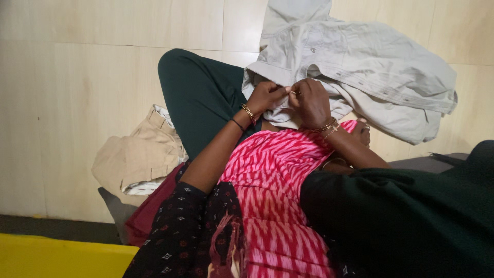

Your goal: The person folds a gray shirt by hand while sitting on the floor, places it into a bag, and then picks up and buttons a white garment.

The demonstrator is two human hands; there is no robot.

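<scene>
garment: pale grey button-up shirt (360, 67), bunched over the person's raised knee and spilling onto the tiled floor (77, 77); small buttons show along the placket
left hand: left hand (265, 97), fingers closed in a pinch grip on a fold of the shirt edge, holding it taut
right hand: right hand (313, 103), fingertips pinched shut on something thin at the same fold, looks like a needle, too small to be sure; thread not visible
step: hand-stitching on the shirt edge, by the look of it, mid-stitch
next move: likely calls for a steady pull through the cloth while the left pinch keeps the fold flat
wrists: gold bangles (249, 112) on both
around: beige folded garment (139, 157) on the floor left of the leg, maroon cloth (154, 206) under it, pink patterned tunic (272, 175) on the lap, yellow edge (51, 257) bottom left
</scene>
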